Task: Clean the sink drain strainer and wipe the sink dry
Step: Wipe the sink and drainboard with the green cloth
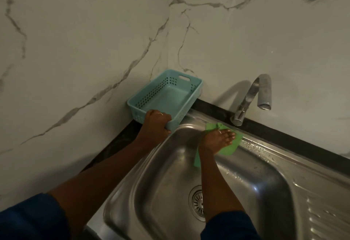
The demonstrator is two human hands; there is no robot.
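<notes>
The wall (pixel 94 31) was veined in grey on white. The basket (pixel 151 95) was coloured pale teal, its sides patterned with small holes. The cloth (pixel 230 148) was green, the sink (pixel 170 173) silver-grey, the counter (pixel 284 135) black, the sleeves (pixel 28 220) dark blue.

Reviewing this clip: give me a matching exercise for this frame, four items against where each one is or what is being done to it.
Items
1. light blue perforated plastic basket
2. green cleaning cloth
3. round metal drain strainer
4. curved metal tap

Places or states
a. seated in the bottom of the stainless steel sink, partly hidden by the right forearm
b. gripped at its near edge by the left hand
c. standing behind the sink, against the wall
d. pressed under the right hand on the sink's back rim

Pairs: 1-b, 2-d, 3-a, 4-c
</notes>
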